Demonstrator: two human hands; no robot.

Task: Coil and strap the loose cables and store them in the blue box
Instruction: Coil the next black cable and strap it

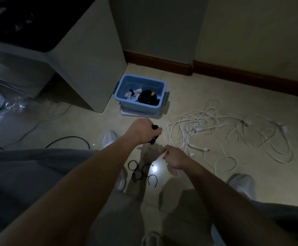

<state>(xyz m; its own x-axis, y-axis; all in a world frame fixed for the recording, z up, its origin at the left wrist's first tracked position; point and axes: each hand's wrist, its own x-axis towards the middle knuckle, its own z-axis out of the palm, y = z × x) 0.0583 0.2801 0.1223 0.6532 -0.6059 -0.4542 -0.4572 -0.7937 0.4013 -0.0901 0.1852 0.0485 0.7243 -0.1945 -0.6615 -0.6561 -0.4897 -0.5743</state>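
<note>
The blue box is set on the floor, open, just beside the corner of a pale cabinet. Inside it, a coiled black cable is seen on the right and a small white bundle on the left. Nearer the camera than the box, the left hand is held above the floor with its fingers closed round a black item, whose ends stick out above and below the fist; what the item is cannot be told. Further from the box and slightly to its right, the right hand is held with the fingers curled downward; whether anything is pinched in it cannot be told. A tangle of loose white cables is spread on the floor to the right of the box. Several black looped straps lie well in front of the box, between two pale shoes. A black cable curves over the floor to the box's lower left.
</note>
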